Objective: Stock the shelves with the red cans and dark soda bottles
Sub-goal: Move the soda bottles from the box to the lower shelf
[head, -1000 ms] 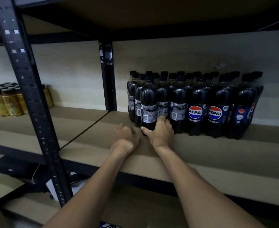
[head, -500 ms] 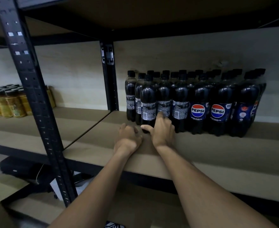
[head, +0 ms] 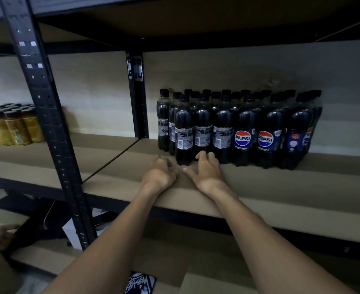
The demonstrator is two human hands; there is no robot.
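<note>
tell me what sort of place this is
Probably a shop stockroom or storage area: a black metal racking upright carrying a bare wooden shelf board, a packed block of Pepsi bottles on one bay, and golden drink containers grouped on the next.

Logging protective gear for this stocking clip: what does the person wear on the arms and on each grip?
Nothing shows. The left grip and right grip are bare hands: no gloves, watch or wristbands visible. The left forearm and right forearm are uncovered down to the bottom edge of the head view, with no sleeve in sight.
</note>
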